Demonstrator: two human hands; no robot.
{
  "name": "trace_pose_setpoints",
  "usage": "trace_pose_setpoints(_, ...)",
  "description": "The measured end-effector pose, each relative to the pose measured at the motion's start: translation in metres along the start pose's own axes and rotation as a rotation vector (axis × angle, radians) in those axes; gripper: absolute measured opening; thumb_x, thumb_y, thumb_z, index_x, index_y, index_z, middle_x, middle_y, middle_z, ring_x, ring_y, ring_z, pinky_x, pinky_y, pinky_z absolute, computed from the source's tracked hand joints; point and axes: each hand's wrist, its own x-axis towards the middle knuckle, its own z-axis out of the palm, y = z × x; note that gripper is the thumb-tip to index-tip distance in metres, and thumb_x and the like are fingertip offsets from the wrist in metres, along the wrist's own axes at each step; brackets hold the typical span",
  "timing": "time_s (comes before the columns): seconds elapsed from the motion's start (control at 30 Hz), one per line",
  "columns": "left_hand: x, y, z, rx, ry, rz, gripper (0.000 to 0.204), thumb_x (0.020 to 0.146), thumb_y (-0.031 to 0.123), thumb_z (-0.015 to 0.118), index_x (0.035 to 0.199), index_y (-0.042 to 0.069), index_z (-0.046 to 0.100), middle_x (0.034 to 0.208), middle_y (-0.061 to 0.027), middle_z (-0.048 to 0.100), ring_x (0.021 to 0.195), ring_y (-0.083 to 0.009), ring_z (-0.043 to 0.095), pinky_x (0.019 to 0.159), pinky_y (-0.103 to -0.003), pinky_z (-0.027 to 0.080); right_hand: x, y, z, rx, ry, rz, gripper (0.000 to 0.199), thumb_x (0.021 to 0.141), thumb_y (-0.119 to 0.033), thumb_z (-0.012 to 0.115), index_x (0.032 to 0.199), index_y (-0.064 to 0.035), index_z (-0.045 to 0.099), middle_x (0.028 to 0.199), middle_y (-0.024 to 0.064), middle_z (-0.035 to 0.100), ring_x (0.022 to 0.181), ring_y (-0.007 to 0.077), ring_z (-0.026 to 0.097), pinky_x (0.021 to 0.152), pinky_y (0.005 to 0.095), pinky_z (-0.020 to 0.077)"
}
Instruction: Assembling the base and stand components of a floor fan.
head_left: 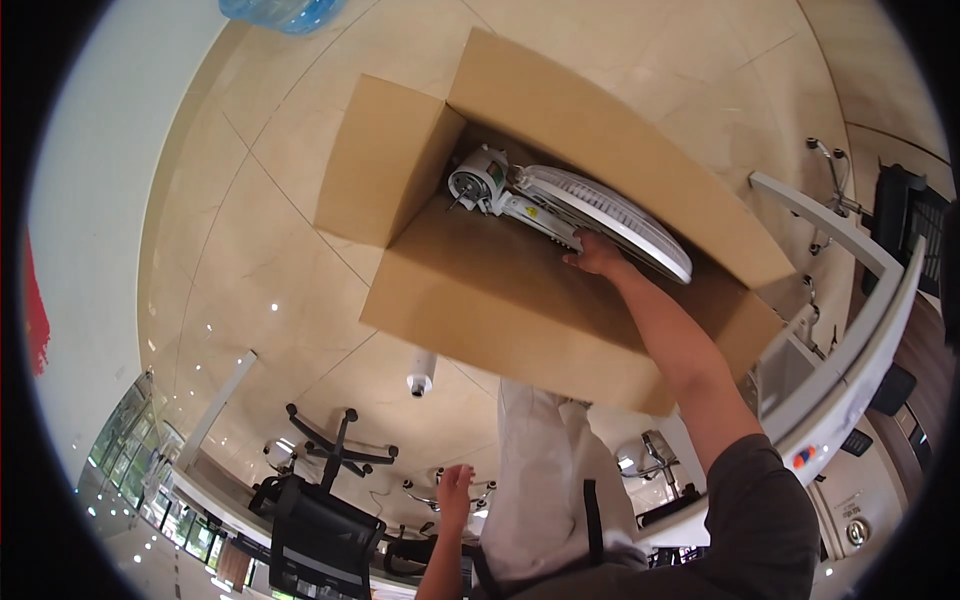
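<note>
An open cardboard box holds the white parts of an electric fan. Inside, the motor head lies at the left end, with a white neck running from it to the right. A round white fan grille leans on edge against the far wall. My right hand reaches down into the box with thumb and fingers apart, its fingertips at the neck's right end, just below the grille. My left hand hangs outside the box, loosely bent and holding nothing.
A white cylindrical piece lies on the tiled floor by the box's near side. A black office chair stands at lower left. White desk frames and another chair are at right. A blue clear container shows at the top.
</note>
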Motion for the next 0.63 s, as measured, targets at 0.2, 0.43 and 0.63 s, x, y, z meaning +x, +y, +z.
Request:
trace_pose_setpoints(0.2, 0.003, 0.069, -0.002, 0.304, 0.182, 0.210, 0.014, 0.090, 0.008, 0.060, 0.099, -0.003, 0.060, 0.090, -0.0131, 0.065, 0.082, -0.0196, 0.064, 0.075, -0.031, 0.051, 0.118, 0.039, 0.083, -0.144, 0.113, -0.032, 0.085, 0.075, -0.027, 0.074, 0.144, -0.0049, 0.029, 0.145, 0.0213, 0.036, 0.135, 0.0364, 0.035, 0.112, 0.0419, 0.0322)
trace_pose_setpoints(0.43, 0.041, 0.301, 0.031, 0.804, 0.015, 1.206, 0.034, 0.087, 0.018, 0.064, 0.113, -0.001, 0.052, 0.105, -0.0177, 0.058, 0.089, -0.0343, 0.057, 0.078, -0.042, 0.047, 0.187, 0.068, 0.159, -0.295, 0.407, -0.028, 0.077, 0.072, -0.014, 0.071, 0.139, -0.0098, 0.034, 0.139, 0.0195, 0.040, 0.130, 0.0352, 0.041, 0.103, 0.0513, 0.0389)
trace_pose_setpoints(0.63, 0.127, 0.401, 0.135, 0.960, 0.113, 1.271, 0.024, 0.084, 0.014, 0.066, 0.099, -0.004, 0.059, 0.102, -0.0165, 0.059, 0.093, -0.0327, 0.056, 0.079, -0.041, 0.046, 0.197, 0.088, 0.123, -0.317, 0.236, 0.031, 0.071, 0.080, -0.019, 0.066, 0.141, -0.0089, 0.033, 0.144, 0.0242, 0.037, 0.133, 0.0416, 0.037, 0.110, 0.0464, 0.0336)
